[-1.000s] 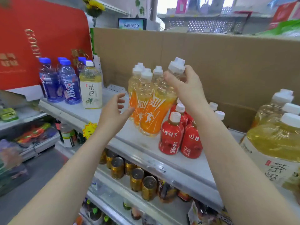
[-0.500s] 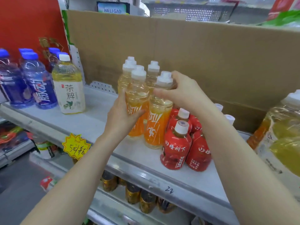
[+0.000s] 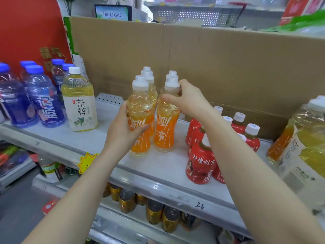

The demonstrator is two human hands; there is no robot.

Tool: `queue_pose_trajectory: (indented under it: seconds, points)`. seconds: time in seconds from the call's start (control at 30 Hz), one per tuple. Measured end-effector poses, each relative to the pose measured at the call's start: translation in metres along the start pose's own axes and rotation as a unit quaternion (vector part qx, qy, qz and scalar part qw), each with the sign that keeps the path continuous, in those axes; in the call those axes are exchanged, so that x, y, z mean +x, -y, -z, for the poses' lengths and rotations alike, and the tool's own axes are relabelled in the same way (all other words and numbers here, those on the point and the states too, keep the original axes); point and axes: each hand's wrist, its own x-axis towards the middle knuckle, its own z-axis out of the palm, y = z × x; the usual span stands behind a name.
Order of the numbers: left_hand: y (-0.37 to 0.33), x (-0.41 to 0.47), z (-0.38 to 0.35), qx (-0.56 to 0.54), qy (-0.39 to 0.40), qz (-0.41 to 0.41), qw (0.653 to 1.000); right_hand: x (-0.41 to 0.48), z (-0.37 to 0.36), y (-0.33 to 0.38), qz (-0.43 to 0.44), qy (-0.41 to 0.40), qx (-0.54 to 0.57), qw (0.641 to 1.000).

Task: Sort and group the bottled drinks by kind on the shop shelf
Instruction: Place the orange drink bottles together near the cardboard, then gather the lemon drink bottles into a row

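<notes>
Several orange-labelled bottles with white caps stand in two rows at the middle of the white shelf (image 3: 98, 138). My left hand (image 3: 123, 131) grips the front left orange bottle (image 3: 140, 110) round its waist. My right hand (image 3: 188, 99) holds the front right orange bottle (image 3: 166, 127) at its neck, just under the cap. Both bottles stand upright on the shelf, side by side. Several small red bottles (image 3: 200, 162) stand to the right, partly hidden by my right forearm.
Blue bottles (image 3: 44, 103) and one pale tea bottle (image 3: 80, 103) stand at the left. Large yellow tea bottles (image 3: 302, 141) crowd the right edge. A cardboard sheet (image 3: 211, 64) backs the shelf. Gold cans (image 3: 154, 213) fill the shelf below.
The right hand has lowered its orange bottle onto the shelf beside the others. The left hand has closed round the front left bottle. The camera has moved nearer.
</notes>
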Motion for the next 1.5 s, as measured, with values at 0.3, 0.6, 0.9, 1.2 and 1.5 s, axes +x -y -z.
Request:
queue_pose_trajectory:
  seconds: [0.3, 0.6, 0.9, 1.2, 1.5]
  points:
    - [0.000, -0.003, 0.003, -0.016, 0.018, -0.005, 1.000, -0.011, -0.012, 0.008, -0.030, -0.045, -0.036, 0.998]
    - [0.007, -0.007, 0.009, -0.024, 0.028, -0.023, 0.999, -0.044, -0.010, 0.003, -0.001, -0.094, -0.160, 0.983]
    - [-0.025, -0.082, -0.012, -0.126, -0.034, -0.065, 0.989, -0.172, 0.019, -0.054, 0.023, -0.267, -0.203, 0.942]
    - [-0.104, -0.182, -0.083, -0.168, 0.147, -0.120, 0.967, -0.335, 0.044, -0.125, -0.099, -0.343, -0.219, 0.908]
    - [-0.222, -0.312, -0.200, -0.225, 0.258, -0.128, 0.931, -0.499, 0.135, -0.230, -0.234, -0.366, -0.176, 0.883]
